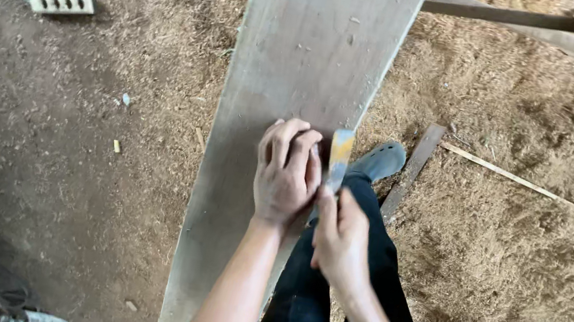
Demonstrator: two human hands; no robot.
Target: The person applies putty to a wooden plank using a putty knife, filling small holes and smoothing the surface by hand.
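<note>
Board (302, 70) under left hand (286, 176); right hand (342, 242) grips yellow-tipped tool (339, 158).

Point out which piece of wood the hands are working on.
The wide grey plank running up the middle, under the left hand. The thin pale strip and dark slat lie apart on the sawdust at right.

Both bare forearms reach forward and converge. The left hand (286, 173) is curled into a loose fist, knuckles up, fingers (289, 138) bent under. Just beside it, slightly nearer the body, the right hand (342, 236) pinches with thumb and fingers closed, wrist straight.
</note>
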